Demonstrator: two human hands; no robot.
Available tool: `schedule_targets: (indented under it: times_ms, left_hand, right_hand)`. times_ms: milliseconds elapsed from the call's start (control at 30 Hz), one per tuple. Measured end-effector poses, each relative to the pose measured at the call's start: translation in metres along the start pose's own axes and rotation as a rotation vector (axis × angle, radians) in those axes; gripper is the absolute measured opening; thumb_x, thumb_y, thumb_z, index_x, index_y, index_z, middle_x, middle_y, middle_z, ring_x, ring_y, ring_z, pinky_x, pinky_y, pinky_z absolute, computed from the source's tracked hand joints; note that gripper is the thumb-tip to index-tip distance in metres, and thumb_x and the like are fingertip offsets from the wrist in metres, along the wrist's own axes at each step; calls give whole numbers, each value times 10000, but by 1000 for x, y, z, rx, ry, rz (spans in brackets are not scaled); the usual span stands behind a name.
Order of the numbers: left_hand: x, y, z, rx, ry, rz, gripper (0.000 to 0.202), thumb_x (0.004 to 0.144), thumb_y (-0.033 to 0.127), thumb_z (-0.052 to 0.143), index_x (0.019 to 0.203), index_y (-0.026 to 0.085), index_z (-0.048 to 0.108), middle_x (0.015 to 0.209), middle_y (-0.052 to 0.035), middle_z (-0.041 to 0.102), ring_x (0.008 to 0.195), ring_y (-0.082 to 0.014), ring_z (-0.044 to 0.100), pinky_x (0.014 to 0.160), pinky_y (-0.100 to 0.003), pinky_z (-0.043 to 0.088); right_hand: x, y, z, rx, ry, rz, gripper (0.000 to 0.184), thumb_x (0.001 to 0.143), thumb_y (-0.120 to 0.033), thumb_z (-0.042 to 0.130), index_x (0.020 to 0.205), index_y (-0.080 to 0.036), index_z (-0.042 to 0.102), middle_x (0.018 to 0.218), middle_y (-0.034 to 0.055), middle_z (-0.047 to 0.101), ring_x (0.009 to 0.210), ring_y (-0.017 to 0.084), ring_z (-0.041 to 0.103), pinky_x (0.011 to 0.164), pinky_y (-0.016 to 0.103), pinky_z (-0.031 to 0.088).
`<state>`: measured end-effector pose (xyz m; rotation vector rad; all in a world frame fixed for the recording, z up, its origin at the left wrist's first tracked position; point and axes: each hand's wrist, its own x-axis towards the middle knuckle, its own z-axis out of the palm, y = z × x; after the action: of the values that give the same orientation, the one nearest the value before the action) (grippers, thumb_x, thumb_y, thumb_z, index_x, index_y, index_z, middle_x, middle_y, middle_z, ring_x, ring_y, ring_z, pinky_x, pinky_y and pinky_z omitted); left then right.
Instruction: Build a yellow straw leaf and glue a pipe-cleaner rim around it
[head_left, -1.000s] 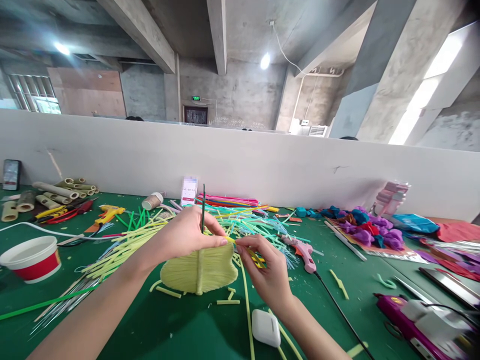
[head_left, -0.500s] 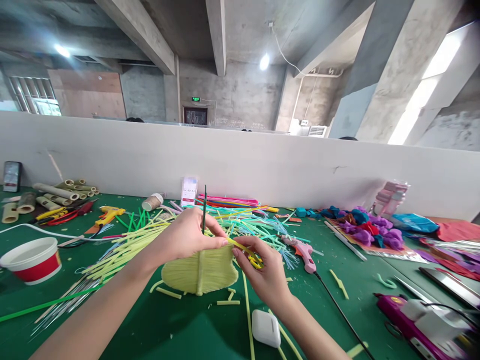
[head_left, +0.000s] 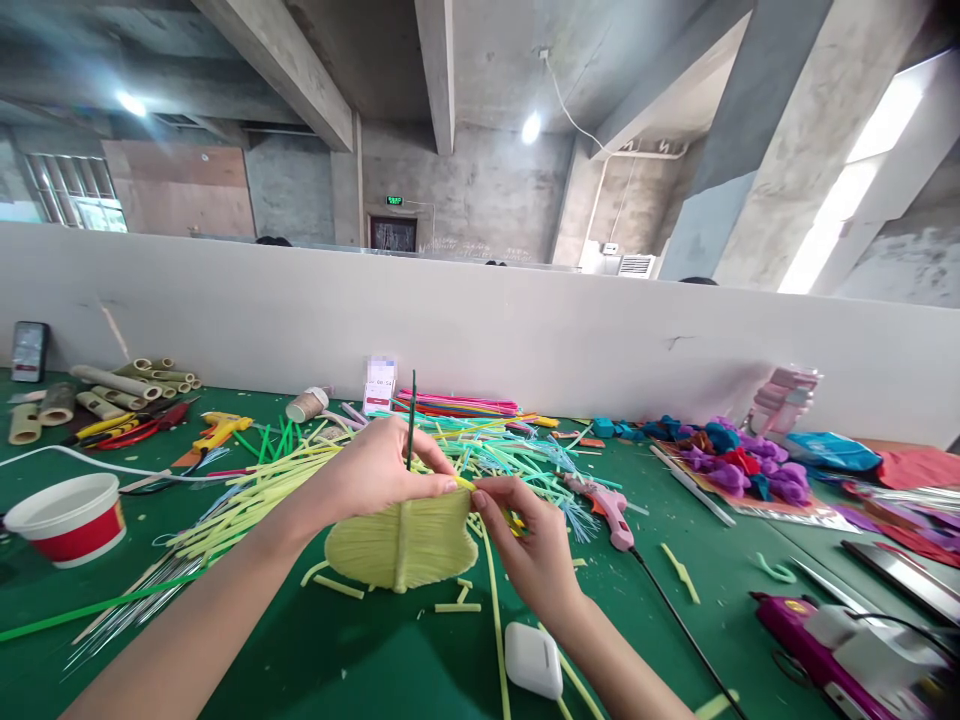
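A pale yellow-green leaf [head_left: 439, 545] of closely laid fuzzy strips, with a raised midrib, is held up over the table. Its dark green stem [head_left: 412, 420] points upward. My left hand [head_left: 394, 465] is closed on the leaf's upper edge beside the stem, thumb toward the right. My right hand [head_left: 529, 535] pinches a bright yellow strip [head_left: 465, 484] at the leaf's top right corner, its fingertips close to my left thumb. Something yellow [head_left: 517, 522] shows behind the right fingers, mostly hidden. Short cut strips [head_left: 457, 607] lie below the leaf.
Loose yellow-green strips [head_left: 247, 505] spread behind my left arm. A pink glue gun [head_left: 616, 515] lies to the right, its cord running forward. A white earphone case [head_left: 533, 660] sits near my right wrist. A paper cup [head_left: 71, 535] stands left, a power strip [head_left: 802, 640] right.
My right fingertips have shifted slightly left, closer to my left thumb, and less of the yellow strip shows between them. My left hand and the leaf stay nearly still.
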<state>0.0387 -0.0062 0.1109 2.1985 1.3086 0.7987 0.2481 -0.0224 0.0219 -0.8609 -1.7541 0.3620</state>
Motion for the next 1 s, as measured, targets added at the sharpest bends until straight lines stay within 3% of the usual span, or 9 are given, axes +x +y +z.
schedule_targets:
  times_ms: [500,1000]
  left_hand:
    - [-1,4,4,14,-5,60,283,698,519,722,804,273,812,733,-25,754,764,-262,671,641,-308,452]
    - [2,3,8,-26,-7,69,227,724,427,709,781,229,803,762,-27,765,755,-238,673,682,-299,471]
  right_hand:
    - [0,-2,1,-12,6,-45,116,937,-274,565,915,-218,663,800,8,732,683,137,675,628,230,511]
    - [-1,-1,0,-19,13,-43,108,932,-266,572,904,-217,664,804,9,735,684,136,676,633,229,513]
